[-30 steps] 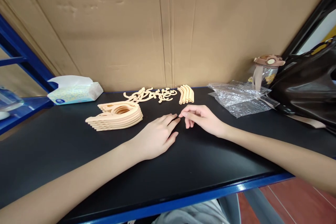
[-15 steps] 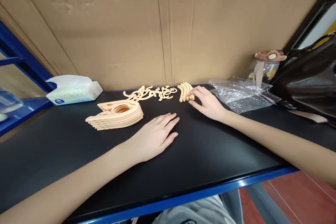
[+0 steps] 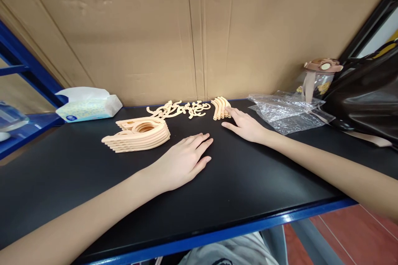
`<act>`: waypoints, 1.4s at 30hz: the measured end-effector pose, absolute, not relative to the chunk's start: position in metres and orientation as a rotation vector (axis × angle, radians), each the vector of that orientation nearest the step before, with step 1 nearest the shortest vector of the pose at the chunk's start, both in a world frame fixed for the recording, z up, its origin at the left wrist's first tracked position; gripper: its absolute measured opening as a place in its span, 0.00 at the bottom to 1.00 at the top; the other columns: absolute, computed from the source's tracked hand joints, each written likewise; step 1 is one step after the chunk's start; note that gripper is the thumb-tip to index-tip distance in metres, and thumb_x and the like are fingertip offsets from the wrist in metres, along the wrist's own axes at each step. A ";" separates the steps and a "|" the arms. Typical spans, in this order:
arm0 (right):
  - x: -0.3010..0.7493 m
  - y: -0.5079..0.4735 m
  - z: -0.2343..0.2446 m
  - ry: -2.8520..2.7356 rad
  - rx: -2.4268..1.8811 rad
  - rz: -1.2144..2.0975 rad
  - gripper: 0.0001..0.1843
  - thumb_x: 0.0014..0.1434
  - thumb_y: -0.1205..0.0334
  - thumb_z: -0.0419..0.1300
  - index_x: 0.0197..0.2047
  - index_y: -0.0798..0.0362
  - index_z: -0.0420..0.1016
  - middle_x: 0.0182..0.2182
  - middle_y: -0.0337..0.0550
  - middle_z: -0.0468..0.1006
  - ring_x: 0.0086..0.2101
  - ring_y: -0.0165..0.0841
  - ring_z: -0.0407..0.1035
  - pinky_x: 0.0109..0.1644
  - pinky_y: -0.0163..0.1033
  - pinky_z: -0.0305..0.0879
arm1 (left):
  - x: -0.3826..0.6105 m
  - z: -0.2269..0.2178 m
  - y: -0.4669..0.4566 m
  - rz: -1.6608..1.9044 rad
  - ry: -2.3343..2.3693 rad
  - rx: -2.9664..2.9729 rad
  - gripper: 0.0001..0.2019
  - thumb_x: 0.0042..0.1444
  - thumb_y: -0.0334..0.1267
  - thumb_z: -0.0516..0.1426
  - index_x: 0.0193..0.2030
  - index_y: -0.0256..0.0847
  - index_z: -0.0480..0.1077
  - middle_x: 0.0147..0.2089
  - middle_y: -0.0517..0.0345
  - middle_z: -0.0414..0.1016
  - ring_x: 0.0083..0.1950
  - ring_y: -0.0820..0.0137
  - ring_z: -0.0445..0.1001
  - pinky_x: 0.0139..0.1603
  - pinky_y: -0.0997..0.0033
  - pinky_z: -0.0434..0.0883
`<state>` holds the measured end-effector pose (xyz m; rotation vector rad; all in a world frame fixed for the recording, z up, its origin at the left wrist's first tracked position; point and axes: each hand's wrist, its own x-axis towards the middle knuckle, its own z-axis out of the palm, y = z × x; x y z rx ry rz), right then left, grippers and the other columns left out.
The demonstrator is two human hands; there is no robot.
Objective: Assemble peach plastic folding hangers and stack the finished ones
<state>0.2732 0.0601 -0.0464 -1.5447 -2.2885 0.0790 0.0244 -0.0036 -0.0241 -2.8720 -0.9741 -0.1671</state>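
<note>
Right hand [image 3: 247, 126] resting beside the curved bars [image 3: 220, 108] near the surface's back edge

On the black surface [image 3: 248, 190], the person's right hand is holding nothing visible; its thumb is standing wide of the straightened fingers, and whether a fingertip is touching the rightmost bar cannot be told. The left hand [image 3: 183, 161] is lying flat and spread, midway between the front and back edges. Left of it and farther back, a stack of pale frames [image 3: 139, 144] is sitting. Hook-shaped pieces [image 3: 169, 111] are lying loosely along the back edge. Just right of these, the curved bars are lying side by side, leftward and backward from the right hand, which is being the nearer one and pointing diagonally toward them. Their long axes are running from back edge toward front edge, the back ends bending left.
</note>
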 end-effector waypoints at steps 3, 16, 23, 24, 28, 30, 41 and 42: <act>0.273 0.060 -0.046 -2.308 -1.552 0.069 0.34 0.64 0.42 0.42 0.65 0.56 0.52 0.64 0.55 0.54 0.61 0.49 0.52 0.61 0.58 0.51 | 0.024 -0.024 -0.004 -0.165 -0.971 -2.869 0.23 0.66 0.44 0.43 0.65 0.36 0.55 0.66 0.47 0.56 0.66 0.59 0.57 0.63 0.58 0.59; 0.270 0.056 -0.044 -2.323 -1.636 -0.066 0.33 0.65 0.43 0.41 0.64 0.58 0.54 0.62 0.55 0.58 0.58 0.47 0.56 0.59 0.52 0.54 | 0.024 -0.024 -0.003 -0.151 -0.977 -2.865 0.24 0.67 0.44 0.43 0.65 0.35 0.55 0.67 0.47 0.56 0.66 0.60 0.56 0.64 0.58 0.59; 0.268 0.053 -0.044 -2.281 -1.730 -0.239 0.32 0.64 0.44 0.43 0.61 0.59 0.58 0.57 0.54 0.65 0.52 0.47 0.62 0.55 0.50 0.58 | 0.023 -0.025 -0.004 -0.159 -0.977 -2.861 0.24 0.67 0.44 0.43 0.65 0.36 0.55 0.67 0.48 0.56 0.66 0.61 0.56 0.64 0.59 0.58; 0.268 0.053 -0.044 -2.274 -1.740 -0.268 0.31 0.64 0.44 0.43 0.60 0.59 0.60 0.56 0.55 0.66 0.52 0.48 0.62 0.54 0.50 0.58 | 0.023 -0.025 -0.004 -0.159 -0.977 -2.860 0.24 0.67 0.44 0.43 0.65 0.36 0.55 0.67 0.48 0.56 0.66 0.61 0.56 0.64 0.59 0.58; 0.268 0.052 -0.044 -2.252 -1.753 -0.321 0.30 0.64 0.44 0.44 0.56 0.60 0.63 0.52 0.55 0.69 0.49 0.47 0.63 0.52 0.49 0.59 | 0.023 -0.024 -0.004 -0.163 -0.971 -2.864 0.23 0.67 0.44 0.43 0.65 0.37 0.55 0.67 0.48 0.56 0.66 0.60 0.56 0.64 0.59 0.58; 0.268 0.052 -0.044 -2.257 -1.752 -0.336 0.29 0.64 0.44 0.44 0.57 0.60 0.62 0.51 0.55 0.70 0.49 0.47 0.64 0.51 0.49 0.59 | 0.023 -0.024 -0.004 -0.154 -0.972 -2.863 0.24 0.67 0.44 0.43 0.66 0.36 0.54 0.67 0.48 0.56 0.67 0.60 0.56 0.64 0.58 0.58; 0.266 0.048 -0.039 -2.267 -1.784 -0.636 0.30 0.63 0.44 0.46 0.45 0.65 0.72 0.42 0.58 0.75 0.44 0.46 0.66 0.52 0.47 0.55 | 0.023 -0.023 -0.004 -0.150 -0.967 -2.857 0.24 0.67 0.44 0.43 0.65 0.36 0.55 0.67 0.48 0.56 0.66 0.60 0.56 0.64 0.58 0.59; 0.267 0.048 -0.038 -2.261 -1.781 -0.664 0.29 0.63 0.44 0.47 0.44 0.64 0.72 0.42 0.57 0.75 0.44 0.46 0.65 0.52 0.47 0.54 | 0.022 -0.023 -0.004 -0.157 -0.966 -2.857 0.24 0.67 0.44 0.43 0.65 0.36 0.55 0.67 0.48 0.56 0.66 0.60 0.56 0.63 0.58 0.59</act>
